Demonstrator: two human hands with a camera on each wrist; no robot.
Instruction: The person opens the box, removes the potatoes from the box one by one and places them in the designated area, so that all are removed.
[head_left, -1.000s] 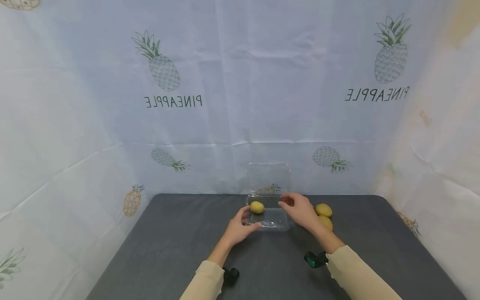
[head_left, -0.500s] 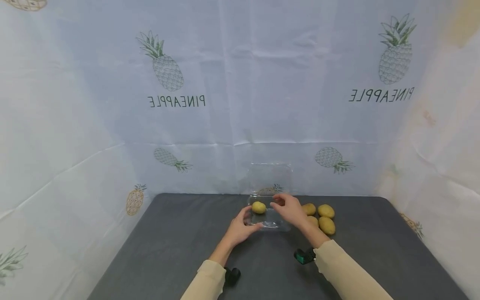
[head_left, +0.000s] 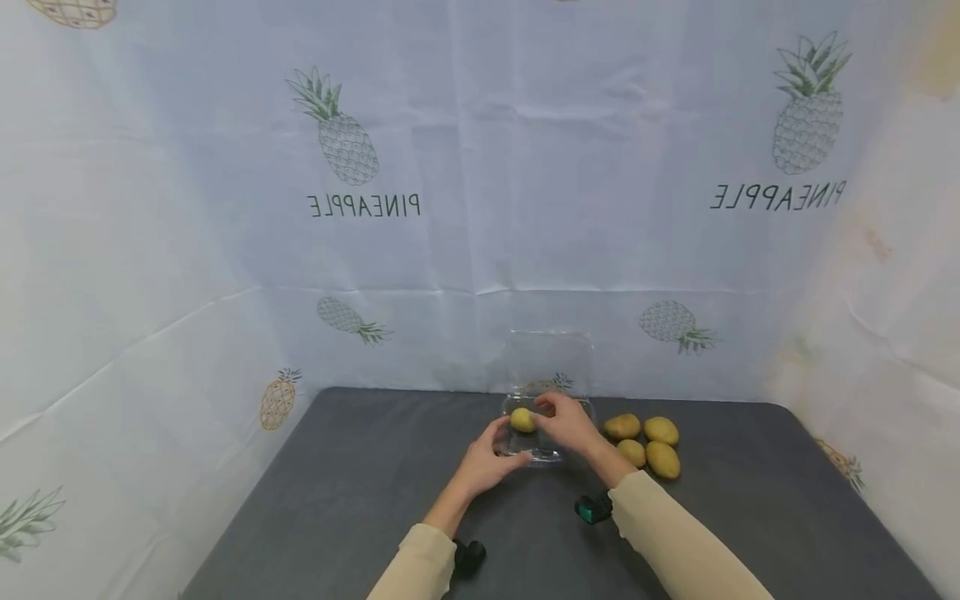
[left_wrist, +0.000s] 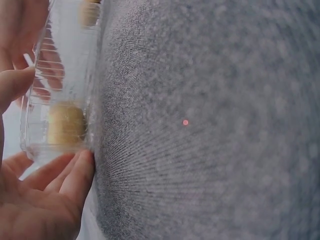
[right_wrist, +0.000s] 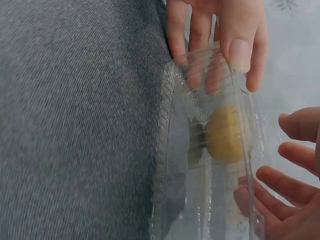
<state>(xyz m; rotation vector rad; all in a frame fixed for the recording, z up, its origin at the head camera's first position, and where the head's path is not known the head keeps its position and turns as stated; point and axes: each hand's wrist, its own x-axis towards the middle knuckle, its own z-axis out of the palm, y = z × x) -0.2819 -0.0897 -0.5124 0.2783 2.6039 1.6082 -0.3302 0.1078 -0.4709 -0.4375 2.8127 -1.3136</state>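
A clear plastic clamshell container (head_left: pixel 545 457) stands on the dark table with its lid raised behind it. One yellow potato (head_left: pixel 522 420) lies inside, towards the left; the right wrist view shows the same potato (right_wrist: pixel 227 134) through the clear wall. My left hand (head_left: pixel 482 463) holds the container's left end, fingers (left_wrist: pixel 75 182) against the side and thumb (right_wrist: pixel 240 52) at the front. Over the container is my right hand (head_left: pixel 566 422), its fingers parted beside the potato. The right wrist view shows those fingers (right_wrist: pixel 285 185) loosely bent at the rim, gripping nothing.
Several potatoes (head_left: pixel 663 460) lie grouped on the table to the right of the container, close to my right forearm. A white curtain (head_left: pixel 465 208) with pineapple prints hangs behind the table (head_left: pixel 360 475) and along both sides.
My right hand has moved left over the container, closer to the potato, uncovering more potatoes on the right. My left hand stays on the container. The head view has shifted slightly.
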